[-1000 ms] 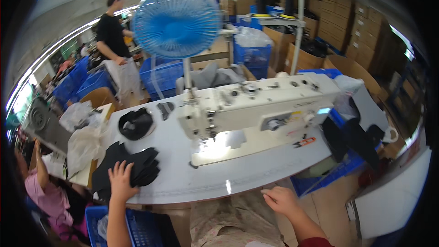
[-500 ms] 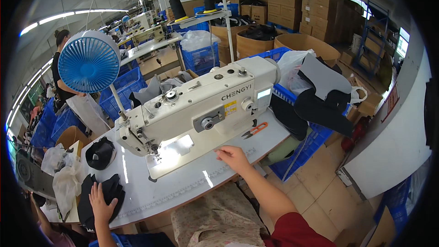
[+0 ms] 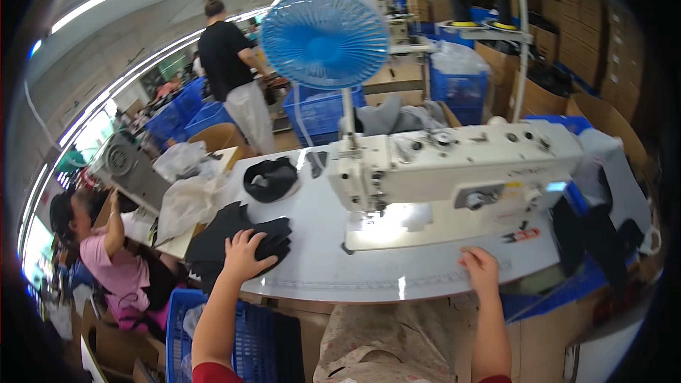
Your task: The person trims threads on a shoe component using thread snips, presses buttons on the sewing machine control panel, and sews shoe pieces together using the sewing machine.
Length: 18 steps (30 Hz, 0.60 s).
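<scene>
My left hand (image 3: 245, 255) rests with spread fingers on a stack of black fabric pieces (image 3: 218, 240) at the table's left end. Over the front of the white table (image 3: 312, 248), my right hand (image 3: 481, 269) has its fingers curled together; anything between them is too small or blurred to make out. It is just in front of a white sewing machine (image 3: 447, 177), whose lit needle area stands between my hands. Orange-handled thread snips (image 3: 521, 235) lie right of that hand. Beyond the stack sits a sewn black cup-shaped piece (image 3: 271, 179).
A blue fan (image 3: 325, 39) stands behind the machine head. Under the table's left front is a blue crate (image 3: 186, 319). Dark cut pieces (image 3: 592, 241) hang over a crate at right. One person sits at the left (image 3: 117, 262); another stands farther back (image 3: 227, 64).
The view has swung left, bringing the seated person and the near crate into sight. My left hand stays on the fabric stack; my right hand has drawn back from the machine bed.
</scene>
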### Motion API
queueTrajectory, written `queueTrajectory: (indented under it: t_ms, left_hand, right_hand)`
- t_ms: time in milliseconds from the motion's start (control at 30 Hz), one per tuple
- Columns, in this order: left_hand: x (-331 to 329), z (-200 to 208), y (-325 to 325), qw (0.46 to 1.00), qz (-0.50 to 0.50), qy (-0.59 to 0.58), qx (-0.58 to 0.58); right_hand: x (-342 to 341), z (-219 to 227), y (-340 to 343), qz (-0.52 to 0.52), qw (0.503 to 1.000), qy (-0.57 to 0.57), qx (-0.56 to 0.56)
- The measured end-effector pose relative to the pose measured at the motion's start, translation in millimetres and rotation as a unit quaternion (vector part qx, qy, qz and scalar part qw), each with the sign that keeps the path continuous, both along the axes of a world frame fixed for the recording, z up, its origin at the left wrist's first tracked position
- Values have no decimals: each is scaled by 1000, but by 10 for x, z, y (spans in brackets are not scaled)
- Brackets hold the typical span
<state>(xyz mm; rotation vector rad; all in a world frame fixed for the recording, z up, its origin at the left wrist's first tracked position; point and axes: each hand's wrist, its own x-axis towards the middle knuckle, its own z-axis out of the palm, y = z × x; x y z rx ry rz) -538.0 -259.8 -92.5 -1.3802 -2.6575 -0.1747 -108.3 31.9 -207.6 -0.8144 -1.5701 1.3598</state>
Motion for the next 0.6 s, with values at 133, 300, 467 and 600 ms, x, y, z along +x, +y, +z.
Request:
queueTrajectory:
  t_ms: [133, 300, 467, 600]
  left_hand:
    - [-474, 262, 121, 986, 100, -122, 57]
    - [-1185, 187, 671, 977, 37, -86, 192]
    - [-1553, 13, 1301, 973, 116, -103, 171]
    - [-1767, -101, 1536, 986, 149, -69, 0]
  right_hand:
    - [-127, 120, -91, 14, 999, -38, 0]
    - [-143, 131, -96, -2, 998, -65, 16]
    - [-253, 137, -180, 21, 975, -164, 151]
    - [-1127, 519, -558, 234, 906, -182, 303]
